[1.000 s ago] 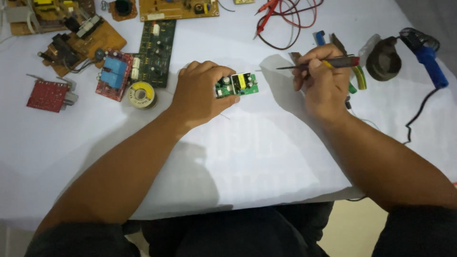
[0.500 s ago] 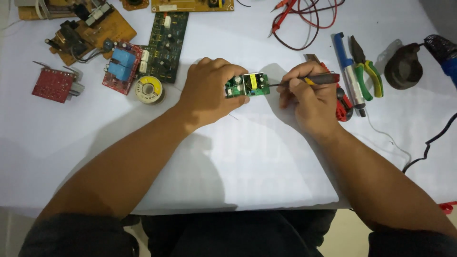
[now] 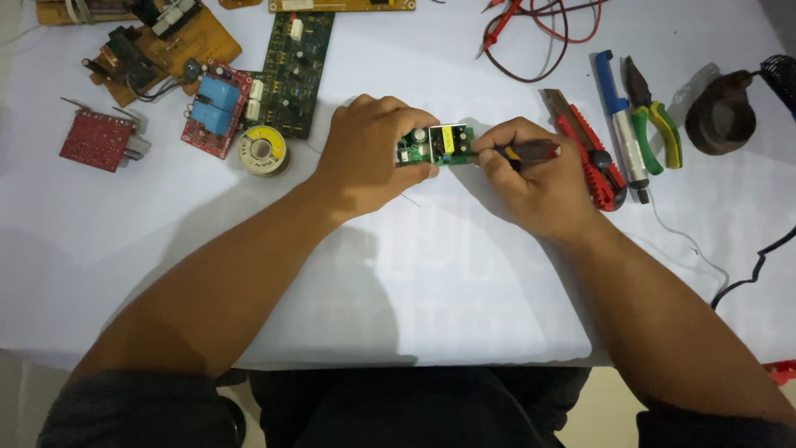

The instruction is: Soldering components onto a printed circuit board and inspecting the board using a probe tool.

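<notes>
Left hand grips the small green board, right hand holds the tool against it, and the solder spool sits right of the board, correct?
Not quite. The head view shows the solder spool left of the green board, beside the left hand. The right hand does hold the tool against it.

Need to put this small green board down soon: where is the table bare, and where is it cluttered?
Bare cloth lies between the forearms, below the small green board, and at the left edge under the red module. It is crowded up top among the circuit boards and right by the pliers.
</notes>
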